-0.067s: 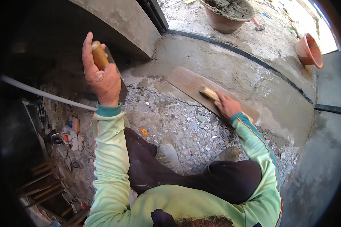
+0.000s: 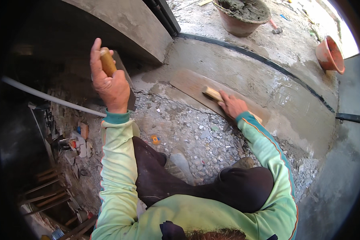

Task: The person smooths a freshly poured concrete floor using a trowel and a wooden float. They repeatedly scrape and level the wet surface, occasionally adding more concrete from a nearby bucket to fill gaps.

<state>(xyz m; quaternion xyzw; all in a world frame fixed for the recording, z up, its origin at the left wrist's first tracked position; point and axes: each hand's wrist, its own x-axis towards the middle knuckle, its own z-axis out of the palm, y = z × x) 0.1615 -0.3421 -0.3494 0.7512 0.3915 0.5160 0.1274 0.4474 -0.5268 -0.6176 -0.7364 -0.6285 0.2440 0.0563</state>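
Observation:
My left hand [image 2: 113,90] is raised at the left, closed round the yellowish wooden handle [image 2: 107,62] of a trowel. Its dark flat blade [image 2: 128,80] shows only partly behind the hand. At centre right, my right hand [image 2: 233,106] grips the light wooden handle of a long wooden float [image 2: 188,81]. The float lies flat on wet grey mortar [image 2: 286,90], slanting from upper left to lower right. Its near edge runs along the border between the smoothed mortar and the loose gravel.
Beyond a dark strip [image 2: 244,51] stand a large tub of mortar [image 2: 238,26] and a tilted reddish bucket [image 2: 328,56]. Gravel [image 2: 200,140] surrounds my feet. A grey pipe [image 2: 52,98] and wooden slats [image 2: 48,196] are at left. A concrete block edge [image 2: 148,36] juts in above.
My right hand has slid the float a little to the left over the mortar. My left hand still holds the trowel, sitting slightly lower and further right in the picture.

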